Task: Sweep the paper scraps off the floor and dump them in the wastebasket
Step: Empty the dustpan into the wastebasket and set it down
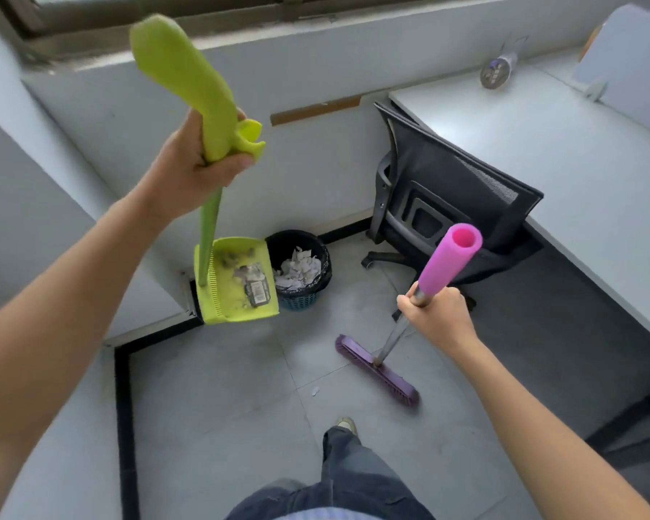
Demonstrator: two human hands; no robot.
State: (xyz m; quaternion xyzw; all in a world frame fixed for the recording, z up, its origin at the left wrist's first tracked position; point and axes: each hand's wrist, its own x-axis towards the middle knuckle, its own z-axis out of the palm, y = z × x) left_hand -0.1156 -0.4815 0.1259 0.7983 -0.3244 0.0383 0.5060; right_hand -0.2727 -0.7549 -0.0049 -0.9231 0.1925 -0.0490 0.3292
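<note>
My left hand (199, 163) grips the long handle of a lime-green dustpan (237, 283), held raised just left of the wastebasket. Grey dirt and a label show in the pan. The black-lined blue wastebasket (318, 253) stands by the wall and holds white paper scraps (297, 270). My right hand (438, 313) grips the metal shaft of a broom just below its pink foam grip (449, 262). The purple broom head (378, 369) rests on the grey tiled floor. One small white scrap (315, 391) lies on the floor beside the broom head.
A black mesh office chair (451, 189) stands right of the wastebasket, tucked against a white desk (563, 152). A grey partition (53, 219) with a black base fills the left. My leg and shoe (348, 425) are at the bottom middle.
</note>
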